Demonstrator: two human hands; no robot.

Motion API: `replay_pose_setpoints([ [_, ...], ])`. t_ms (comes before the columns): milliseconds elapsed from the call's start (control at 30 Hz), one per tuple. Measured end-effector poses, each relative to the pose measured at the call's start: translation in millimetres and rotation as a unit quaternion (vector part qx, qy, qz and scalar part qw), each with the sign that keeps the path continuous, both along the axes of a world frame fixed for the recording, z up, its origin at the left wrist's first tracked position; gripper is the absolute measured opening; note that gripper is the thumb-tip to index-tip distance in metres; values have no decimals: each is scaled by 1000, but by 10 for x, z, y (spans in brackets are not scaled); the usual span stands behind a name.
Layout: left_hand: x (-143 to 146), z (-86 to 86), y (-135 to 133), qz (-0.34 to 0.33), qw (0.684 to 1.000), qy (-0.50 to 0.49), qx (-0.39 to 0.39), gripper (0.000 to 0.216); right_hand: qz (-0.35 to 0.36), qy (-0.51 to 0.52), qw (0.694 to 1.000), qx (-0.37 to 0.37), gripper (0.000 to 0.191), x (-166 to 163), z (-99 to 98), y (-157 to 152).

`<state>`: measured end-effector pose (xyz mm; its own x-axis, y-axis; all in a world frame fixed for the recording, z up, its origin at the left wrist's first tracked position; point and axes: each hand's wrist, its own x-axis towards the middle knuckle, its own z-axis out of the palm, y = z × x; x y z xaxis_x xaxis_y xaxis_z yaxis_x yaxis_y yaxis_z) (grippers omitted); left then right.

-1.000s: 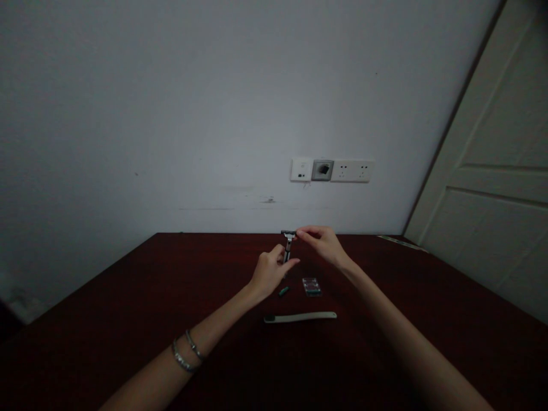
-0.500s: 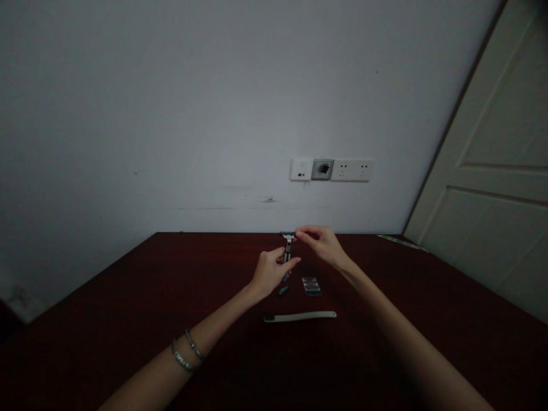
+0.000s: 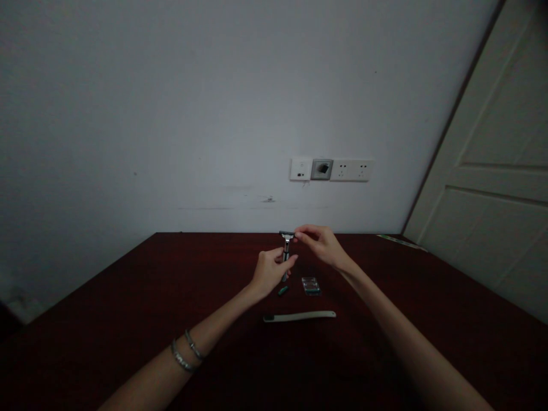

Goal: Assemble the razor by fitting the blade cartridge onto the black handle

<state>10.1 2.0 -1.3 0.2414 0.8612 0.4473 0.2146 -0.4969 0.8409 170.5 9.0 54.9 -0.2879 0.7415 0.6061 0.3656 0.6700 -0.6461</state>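
Observation:
My left hand (image 3: 269, 272) grips the metal handle of a razor (image 3: 286, 248) and holds it upright above the dark red table (image 3: 128, 308). My right hand (image 3: 320, 244) pinches the right end of the razor's head at the top. Below the hands, a small green piece (image 3: 282, 290) and a clear pack of blade cartridges (image 3: 310, 286) lie on the table. A long pale brush-like tool (image 3: 299, 315) lies flat nearer to me. Two bracelets circle my left wrist.
A white wall with a row of sockets (image 3: 330, 169) stands behind the table. A pale door (image 3: 496, 171) is at the right. A thin strip (image 3: 401, 242) lies at the table's far right edge.
Both hands and the razor have shifted very slightly to the left. Nothing else has moved.

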Motion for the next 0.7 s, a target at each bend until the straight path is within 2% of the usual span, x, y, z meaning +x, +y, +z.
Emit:
replay_pose_setpoints([
  [700,-91,-41,76,20,994,72,85,34,19,-37,999,25,16,-32,5,-55],
])
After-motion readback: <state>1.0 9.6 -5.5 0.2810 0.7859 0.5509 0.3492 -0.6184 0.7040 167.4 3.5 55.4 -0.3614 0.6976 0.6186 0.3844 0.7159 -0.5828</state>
